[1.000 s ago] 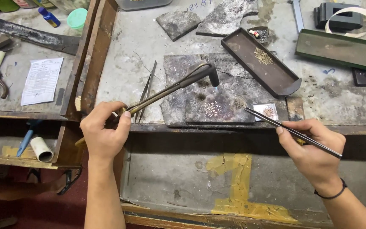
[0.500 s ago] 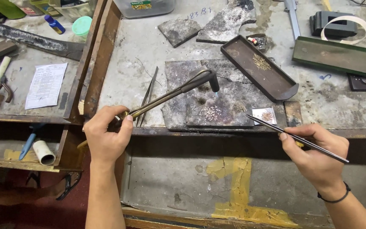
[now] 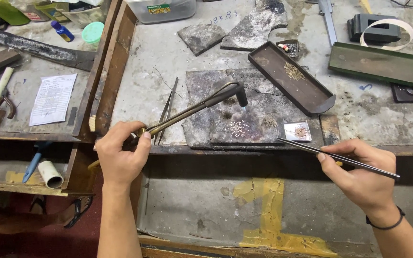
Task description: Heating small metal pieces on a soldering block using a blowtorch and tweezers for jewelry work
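My left hand (image 3: 119, 154) grips the handle of a brass torch (image 3: 192, 107). Its dark nozzle points down over a charred soldering slab (image 3: 230, 119), with a small blue flame just below the tip. Tiny pale pieces (image 3: 239, 128) lie on the slab under the flame. My right hand (image 3: 359, 177) holds long steel tweezers (image 3: 335, 156) like a pen, their point hovering near the slab's front right edge beside a small square dish (image 3: 298, 130) of fine bits.
A second pair of tweezers (image 3: 168, 109) lies left of the slab. A dark oblong tray (image 3: 290, 76) with filings and a green tray (image 3: 381, 64) sit behind. Broken slab pieces (image 3: 244, 28) and a plastic box (image 3: 161, 9) are at the back. A wooden divider (image 3: 103, 71) bounds the left.
The torch nozzle has dipped lower toward the slab and a small blue flame now shows. The view has shifted slightly; the right hand with the tweezers stays about where it was.
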